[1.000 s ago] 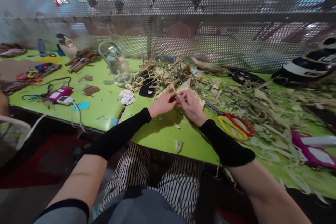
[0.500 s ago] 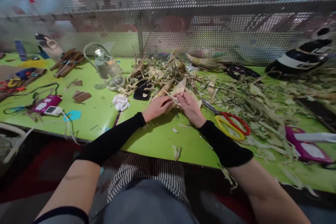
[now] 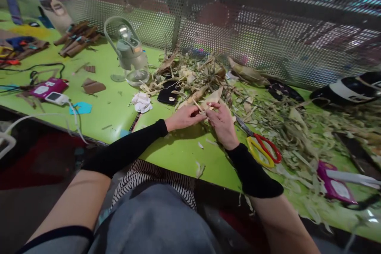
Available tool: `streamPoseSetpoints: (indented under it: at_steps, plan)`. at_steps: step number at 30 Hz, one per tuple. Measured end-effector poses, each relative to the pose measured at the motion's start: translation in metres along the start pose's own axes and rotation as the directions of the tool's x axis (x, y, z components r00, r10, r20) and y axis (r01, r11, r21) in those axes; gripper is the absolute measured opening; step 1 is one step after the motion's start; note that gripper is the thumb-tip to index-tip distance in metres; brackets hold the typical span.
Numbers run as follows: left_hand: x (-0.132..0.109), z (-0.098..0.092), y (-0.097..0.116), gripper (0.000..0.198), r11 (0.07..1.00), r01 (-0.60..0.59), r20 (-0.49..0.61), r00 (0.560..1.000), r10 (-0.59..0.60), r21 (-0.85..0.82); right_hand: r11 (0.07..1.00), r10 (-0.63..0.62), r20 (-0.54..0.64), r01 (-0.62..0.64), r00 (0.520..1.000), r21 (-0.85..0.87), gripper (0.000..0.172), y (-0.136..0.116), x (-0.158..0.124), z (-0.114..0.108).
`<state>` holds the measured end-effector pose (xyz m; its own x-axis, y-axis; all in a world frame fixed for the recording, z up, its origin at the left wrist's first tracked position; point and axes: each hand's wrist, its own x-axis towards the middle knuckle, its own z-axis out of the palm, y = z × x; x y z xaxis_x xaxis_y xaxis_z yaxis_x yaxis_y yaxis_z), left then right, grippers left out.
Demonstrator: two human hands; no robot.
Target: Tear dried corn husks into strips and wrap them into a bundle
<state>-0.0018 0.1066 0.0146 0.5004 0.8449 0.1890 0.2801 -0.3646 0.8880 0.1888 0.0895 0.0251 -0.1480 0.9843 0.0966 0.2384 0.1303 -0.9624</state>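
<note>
My left hand (image 3: 186, 118) is closed in a pinch around a thin pale strip of corn husk (image 3: 196, 104), whose end sticks up past the fingers. Close beside it, my right hand (image 3: 222, 122) has its fingertips pressed together on the same strip, the fingers partly hiding it. Just beyond both hands a broad pale husk leaf (image 3: 214, 96) stands up from the pile of dried husks (image 3: 190, 73). Red-and-yellow-handled scissors (image 3: 262, 149) lie right of my right hand. A black phone (image 3: 167, 92) rests partly under the scraps.
A green water bottle (image 3: 133, 57) and crumpled tissue (image 3: 142, 102) are to the left. Shredded husk (image 3: 276, 127) covers the table's right side. Purple boxes (image 3: 49, 89) with cables sit at left and at right. A perforated metal screen (image 3: 208, 16) stands behind.
The view has tilted and shifted, so the table's things appear moved. Both hands remain together at the husk strip, with small shifts in the fingers.
</note>
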Motion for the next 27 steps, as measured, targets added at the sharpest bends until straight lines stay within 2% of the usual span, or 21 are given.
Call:
streamPoseSetpoints:
  at_steps: [5,9,12,15,18,21,27]
  plan:
    - [0.004,-0.010,0.002,0.036,0.996,-0.012,-0.042,0.999,0.009,-0.089,0.999,-0.035,0.011,0.035,0.999,-0.008,0.062,-0.005,-0.001,-0.003]
    - [0.003,-0.018,0.007,0.030,0.996,0.008,0.052,0.999,-0.003,-0.090,0.989,-0.091,0.008,0.092,0.996,-0.119,0.054,-0.004,-0.002,-0.004]
    - [0.001,-0.018,0.010,0.021,0.990,0.060,0.119,0.992,-0.045,-0.129,0.966,-0.162,-0.015,0.156,0.987,-0.208,0.047,-0.001,-0.001,-0.005]
    - [0.000,-0.012,0.011,0.016,0.958,0.165,0.165,0.978,-0.127,-0.236,0.944,-0.188,0.005,0.183,0.982,-0.274,0.045,0.000,0.000,-0.006]
    - [-0.001,-0.008,0.012,0.015,0.927,0.197,0.146,0.977,-0.157,-0.319,0.926,-0.202,0.021,0.198,0.979,-0.321,0.044,-0.003,-0.002,-0.006]
    - [-0.002,-0.007,0.014,0.022,0.931,0.203,0.131,0.977,-0.170,-0.303,0.938,-0.173,0.019,0.171,0.985,-0.301,0.044,-0.007,-0.005,-0.004]
    - [-0.003,-0.010,0.019,0.025,0.939,0.237,0.222,0.958,-0.183,-0.248,0.987,-0.068,-0.091,0.053,0.994,-0.152,0.045,-0.012,-0.007,-0.003]
